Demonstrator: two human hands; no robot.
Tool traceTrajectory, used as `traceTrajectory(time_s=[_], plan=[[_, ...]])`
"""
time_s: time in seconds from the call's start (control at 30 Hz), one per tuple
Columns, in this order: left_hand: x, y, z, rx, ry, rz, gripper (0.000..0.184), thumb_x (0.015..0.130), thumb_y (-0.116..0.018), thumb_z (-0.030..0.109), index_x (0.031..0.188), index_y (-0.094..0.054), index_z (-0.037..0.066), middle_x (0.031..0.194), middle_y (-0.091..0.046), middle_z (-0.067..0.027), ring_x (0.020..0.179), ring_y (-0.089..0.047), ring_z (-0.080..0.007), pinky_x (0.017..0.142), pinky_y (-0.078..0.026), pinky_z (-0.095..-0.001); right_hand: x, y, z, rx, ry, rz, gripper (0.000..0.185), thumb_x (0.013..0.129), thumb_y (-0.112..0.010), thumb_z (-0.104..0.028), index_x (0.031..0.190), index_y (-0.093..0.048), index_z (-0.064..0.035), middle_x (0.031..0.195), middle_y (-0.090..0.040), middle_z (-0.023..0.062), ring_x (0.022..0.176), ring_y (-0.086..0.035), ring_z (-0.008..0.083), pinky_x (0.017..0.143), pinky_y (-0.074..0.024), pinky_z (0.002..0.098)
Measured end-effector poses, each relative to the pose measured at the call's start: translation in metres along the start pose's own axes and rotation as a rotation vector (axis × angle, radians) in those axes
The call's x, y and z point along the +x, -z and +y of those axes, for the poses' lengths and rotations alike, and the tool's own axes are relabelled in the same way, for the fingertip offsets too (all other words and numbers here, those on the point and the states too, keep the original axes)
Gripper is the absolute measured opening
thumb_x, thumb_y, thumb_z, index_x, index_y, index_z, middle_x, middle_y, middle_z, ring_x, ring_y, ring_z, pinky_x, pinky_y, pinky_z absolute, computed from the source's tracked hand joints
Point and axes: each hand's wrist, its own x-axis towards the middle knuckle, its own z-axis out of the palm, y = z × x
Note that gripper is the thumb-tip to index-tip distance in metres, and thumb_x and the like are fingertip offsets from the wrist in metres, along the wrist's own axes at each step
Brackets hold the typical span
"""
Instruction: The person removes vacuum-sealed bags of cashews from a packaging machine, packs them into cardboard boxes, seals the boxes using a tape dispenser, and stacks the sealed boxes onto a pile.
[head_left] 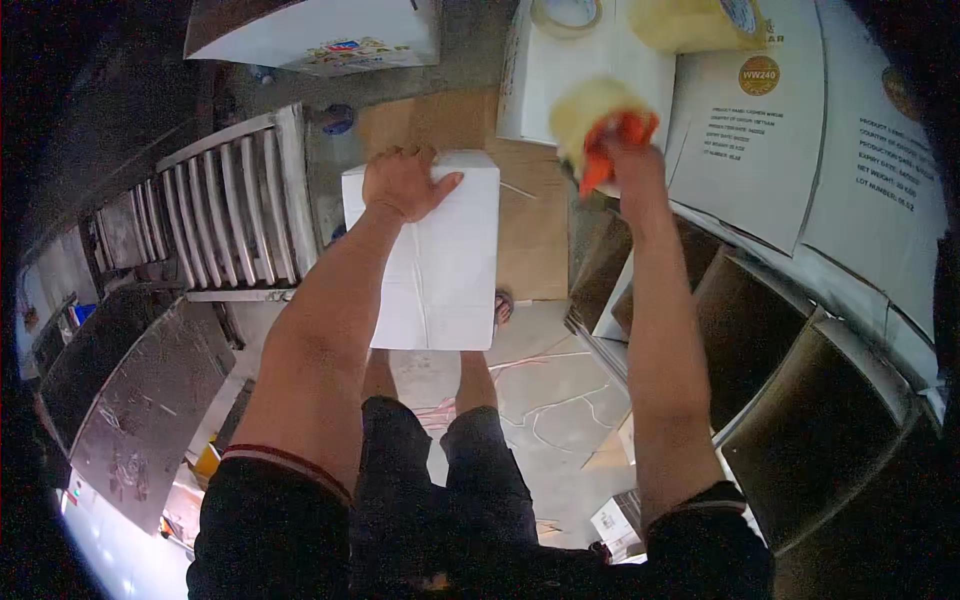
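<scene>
A white carton (450, 260) stands upright in front of my legs, with a seam running down its face. My left hand (402, 185) rests on the carton's top far edge, fingers over the edge and thumb spread to the right. Off to the right and apart from the carton, my right hand (632, 165) is wrapped round the orange-red handle of a tape dispenser (600, 125). A yellowish tape roll on it is smeared by motion.
A metal roller conveyor (230, 205) stands at left. Tape rolls (568, 12) lie on a white box (590, 75) at upper right, beside printed cartons (745, 140). Brown-sided open cartons (750, 320) line the right. Flat cardboard (530, 240) and strings (560, 405) lie on the floor.
</scene>
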Motion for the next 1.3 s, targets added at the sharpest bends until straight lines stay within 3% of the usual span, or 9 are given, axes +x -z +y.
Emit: traceTrajectory(time_s=[0.23, 0.4, 0.5, 0.53, 0.63, 0.7, 1.03, 1.17, 1.3], plan=[[0.001, 0.005, -0.003, -0.011, -0.037, 0.027, 0.070, 0.088, -0.045, 0.067, 0.127, -0.059, 0.010, 0.119, -0.064, -0.0122, 0.116, -0.057, -0.0300, 0.098, -0.043, -0.0449, 0.071, -0.015, -0.039, -0.088, -0.242, 0.164, 0.045, 0.087, -0.068, -0.047, 0.096, -0.060, -0.0029, 0.084, -0.066, 0.0105, 0.065, -0.062, 0.0176, 0.050, -0.0465, 0.0327], [0.003, -0.003, -0.007, -0.036, -0.059, 0.016, 0.070, 0.088, -0.046, 0.066, 0.125, -0.060, 0.009, 0.126, -0.061, -0.0120, 0.119, -0.055, -0.0313, 0.101, -0.040, -0.0470, -0.009, -0.014, 0.043, 0.446, -0.105, 0.300, 0.047, 0.097, -0.050, -0.051, 0.094, -0.062, -0.0046, 0.081, -0.066, 0.0074, 0.070, -0.063, 0.0198, 0.062, -0.0489, 0.0366], [0.008, -0.005, -0.010, -0.039, -0.077, -0.018, 0.066, 0.088, -0.047, 0.065, 0.122, -0.063, 0.010, 0.127, -0.061, -0.0118, 0.119, -0.055, -0.0316, 0.102, -0.040, -0.0474, -0.119, -0.041, 0.227, 0.742, 0.155, 0.557, 0.037, 0.101, -0.050, -0.031, 0.130, -0.050, -0.0085, 0.130, -0.057, 0.0092, 0.118, -0.054, 0.0248, 0.094, -0.0463, 0.0400], [0.006, -0.009, -0.011, -0.026, -0.095, 0.029, 0.065, 0.088, -0.047, 0.064, 0.122, -0.063, 0.011, 0.125, -0.061, -0.0118, 0.118, -0.056, -0.0315, 0.101, -0.041, -0.0471, -0.182, -0.072, 0.208, 0.664, -0.080, 0.733, 0.051, 0.099, -0.054, -0.019, 0.143, -0.035, -0.0023, 0.143, -0.043, 0.0131, 0.127, -0.045, 0.0235, 0.110, -0.0363, 0.0387], [0.005, -0.012, -0.009, -0.020, -0.126, 0.084, 0.061, 0.089, -0.047, 0.062, 0.122, -0.064, 0.014, 0.122, -0.063, -0.0122, 0.116, -0.057, -0.0322, 0.099, -0.044, -0.0467, -0.299, -0.142, 0.335, 1.006, -0.570, 0.836, 0.078, 0.092, -0.035, -0.071, 0.147, -0.034, -0.0160, 0.144, -0.044, 0.0088, 0.132, -0.041, 0.0288, 0.109, -0.0329, 0.0530], [0.004, -0.005, -0.004, -0.052, -0.093, 0.007, 0.057, 0.090, -0.048, 0.060, 0.124, -0.063, 0.017, 0.122, -0.064, -0.0130, 0.116, -0.058, -0.0339, 0.101, -0.044, -0.0469, -0.320, -0.197, 0.316, 1.240, -1.035, 0.868, 0.086, 0.087, -0.035, -0.077, 0.149, -0.032, -0.0165, 0.145, -0.044, 0.0094, 0.132, -0.041, 0.0296, 0.107, -0.0333, 0.0544], [-0.005, -0.035, -0.009, 0.030, -0.218, 0.331, 0.057, 0.092, -0.046, 0.059, 0.117, -0.066, 0.013, 0.118, -0.064, -0.0160, 0.110, -0.061, -0.0345, 0.088, -0.050, -0.0489, -0.260, -0.248, 0.171, 0.775, -1.287, 0.843, 0.077, 0.094, -0.032, -0.068, 0.137, -0.048, -0.0055, 0.135, -0.053, 0.0137, 0.115, -0.054, 0.0258, 0.097, -0.0426, 0.0316], [-0.025, -0.044, -0.013, 0.012, -0.255, 0.287, 0.059, 0.092, -0.047, 0.059, 0.123, -0.063, 0.012, 0.126, -0.060, -0.0176, 0.111, -0.060, -0.0374, 0.088, -0.049, -0.0507, -0.282, -0.254, 0.203, 0.895, -1.200, 0.877, 0.079, 0.094, -0.032, -0.068, 0.137, -0.050, -0.0034, 0.135, -0.054, 0.0134, 0.115, -0.055, 0.0254, 0.098, -0.0428, 0.0298], [-0.102, -0.043, 0.008, 0.097, -0.209, 0.243, 0.051, 0.090, -0.054, 0.053, 0.115, -0.064, 0.009, 0.104, -0.069, -0.0177, 0.092, -0.067, -0.0378, 0.080, -0.051, -0.0508, -0.306, -0.303, 0.332, 1.350, -0.594, 1.100, 0.084, 0.093, -0.032, -0.071, 0.140, -0.046, -0.0036, 0.139, -0.051, 0.0112, 0.121, -0.051, 0.0263, 0.104, -0.0397, 0.0353]])
